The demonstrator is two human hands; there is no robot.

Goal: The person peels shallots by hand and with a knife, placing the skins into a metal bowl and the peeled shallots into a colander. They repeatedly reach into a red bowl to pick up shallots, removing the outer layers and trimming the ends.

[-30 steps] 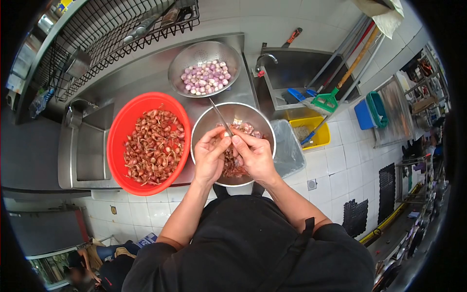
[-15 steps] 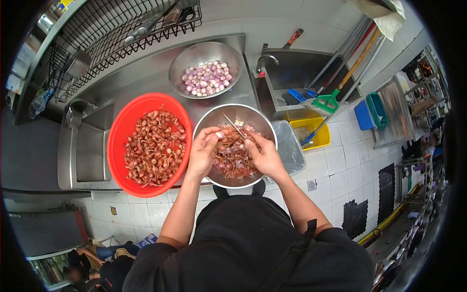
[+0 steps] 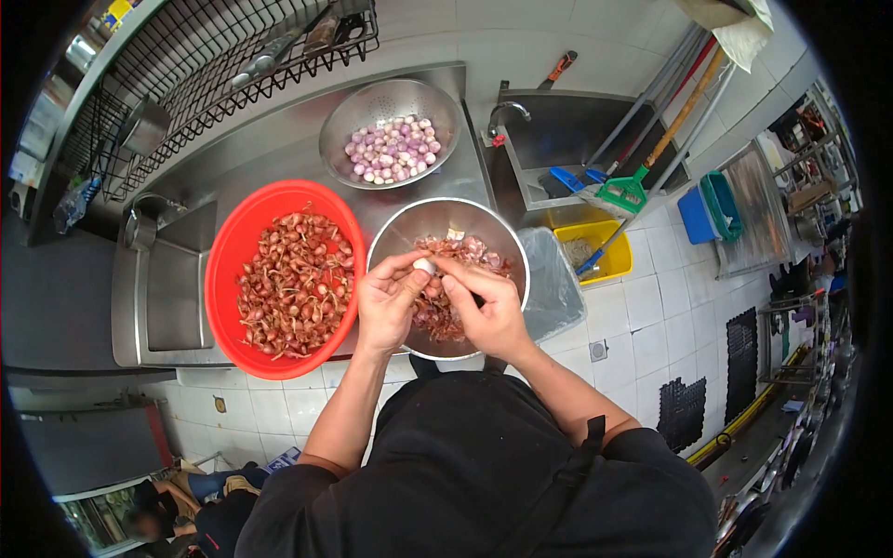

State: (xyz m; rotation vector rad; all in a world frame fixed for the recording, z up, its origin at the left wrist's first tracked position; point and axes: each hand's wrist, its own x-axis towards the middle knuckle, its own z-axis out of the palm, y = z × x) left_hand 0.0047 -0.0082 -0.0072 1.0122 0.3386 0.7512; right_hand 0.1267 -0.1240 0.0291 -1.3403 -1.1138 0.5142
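Observation:
Over the steel bowl (image 3: 510, 296), my left hand (image 3: 385, 299) pinches a small pale peeled shallot (image 3: 425, 266) between thumb and fingers. My right hand (image 3: 487, 311) is closed beside it, its fingertips at the shallot. The small knife seen in that hand a moment ago is now hidden by the fingers, its blade not distinguishable. Reddish-brown shallot skins (image 3: 473, 251) lie in the bowl below both hands. Left of the bowl stands a red basin (image 3: 219, 288) full of unpeeled shallots (image 3: 296, 284). Behind, a steel colander (image 3: 391, 96) holds peeled purple-white shallots (image 3: 393, 152).
A steel counter with a sink (image 3: 175, 296) extends left, under a wire rack (image 3: 214, 84). At right are another sink (image 3: 581, 126), a tap (image 3: 510, 113), a green-headed brush (image 3: 621, 193), a yellow tub (image 3: 614, 256) and a clear plastic-lined container (image 3: 551, 284). Another person (image 3: 219, 521) is at lower left.
My right hand has moved left and turned inward, to the shallot in my left hand. The knife blade that showed between the hands is out of sight now.

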